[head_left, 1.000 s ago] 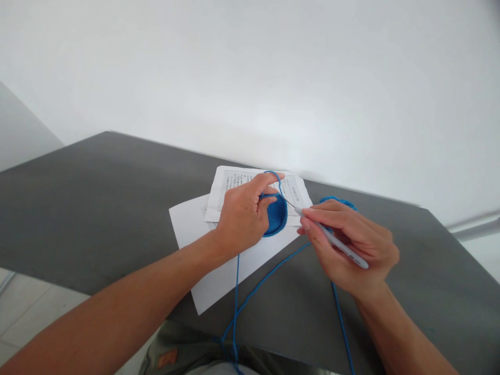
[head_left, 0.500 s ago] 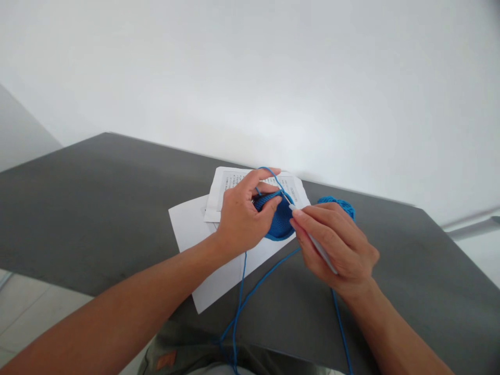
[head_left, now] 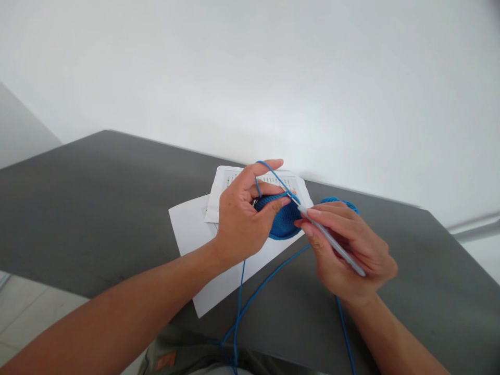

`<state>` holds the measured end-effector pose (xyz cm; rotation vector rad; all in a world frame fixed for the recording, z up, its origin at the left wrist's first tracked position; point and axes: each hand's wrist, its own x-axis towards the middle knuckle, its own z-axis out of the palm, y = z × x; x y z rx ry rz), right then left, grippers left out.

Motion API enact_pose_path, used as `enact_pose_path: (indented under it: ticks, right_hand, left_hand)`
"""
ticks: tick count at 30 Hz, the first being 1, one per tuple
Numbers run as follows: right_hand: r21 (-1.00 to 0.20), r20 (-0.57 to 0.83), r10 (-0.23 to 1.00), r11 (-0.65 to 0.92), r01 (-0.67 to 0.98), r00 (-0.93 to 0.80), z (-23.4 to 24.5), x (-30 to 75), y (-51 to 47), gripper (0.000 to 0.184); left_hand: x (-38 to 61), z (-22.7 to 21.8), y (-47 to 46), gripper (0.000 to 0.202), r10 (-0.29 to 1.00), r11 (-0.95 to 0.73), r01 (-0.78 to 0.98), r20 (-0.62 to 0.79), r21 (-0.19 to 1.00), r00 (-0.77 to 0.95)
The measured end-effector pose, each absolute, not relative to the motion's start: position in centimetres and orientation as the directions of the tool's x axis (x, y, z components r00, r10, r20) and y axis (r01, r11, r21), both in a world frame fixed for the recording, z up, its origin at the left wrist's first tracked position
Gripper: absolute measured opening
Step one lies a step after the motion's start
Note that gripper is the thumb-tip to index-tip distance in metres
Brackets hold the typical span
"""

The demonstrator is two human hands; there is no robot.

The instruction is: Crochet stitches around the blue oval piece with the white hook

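My left hand (head_left: 248, 208) pinches the upper edge of a blue crocheted piece (head_left: 285, 221), round and hollow like a shallow bowl, between thumb and fingers. A strand of blue yarn (head_left: 269, 167) loops over its raised index finger and runs down to the work. In my right hand (head_left: 347, 245) is a crochet hook (head_left: 336, 245) with a grey handle, gripped like a pen. Its thin metal shaft meets the edge of the piece beside my left thumb; the tip is partly hidden by yarn.
Beneath the hands lie a printed sheet (head_left: 214, 195) and a larger white paper (head_left: 183, 219) on the dark grey table (head_left: 117, 208). A blue yarn skein (head_left: 339, 202) sits behind my right hand. Loose yarn trails over the front edge towards my lap. A white wall (head_left: 250, 78) borders the far side.
My right hand has moved right and slightly down with the crochet hook, whose handle now lies more slanted. My left index finger has lifted a little, stretching the yarn strand.
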<state>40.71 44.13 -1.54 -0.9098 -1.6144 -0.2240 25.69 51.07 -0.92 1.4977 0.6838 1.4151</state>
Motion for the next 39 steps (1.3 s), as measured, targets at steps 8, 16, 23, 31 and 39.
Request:
enact_pose_path:
  ticks: [8,16,23,31,39]
  right_hand:
    - [-0.379,0.887,0.459,0.662,0.647,0.049,-1.3,40.6,44.0,0.036]
    - [-0.726,0.687,0.685,0.661,0.191,0.243,-1.6,40.9,43.7,0.018]
    - [-0.676,0.736,0.662,0.704,0.22,0.143,-1.8,41.7,44.0,0.023]
    - [-0.479,0.845,0.526,0.668,0.57,0.093,-1.6,40.4,43.5,0.039]
    - [0.0,0.935,0.302,0.522,0.853,-0.185,-1.0,39.1,43.3,0.045]
  left_hand:
    - [25.8,-0.3,50.7,0.053,0.88,-0.253,-0.298,0.347,0.92,0.325]
    - [25.7,-0.1,50.8,0.064,0.848,-0.13,-0.445,0.332,0.886,0.414]
    - [25.6,-0.2,50.9,0.067,0.841,-0.127,-0.45,0.337,0.884,0.424]
    - [26.0,0.0,50.8,0.072,0.877,-0.022,-0.495,0.255,0.869,0.407]
    - [25.4,0.8,51.2,0.072,0.833,0.277,-0.549,0.088,0.788,0.547]
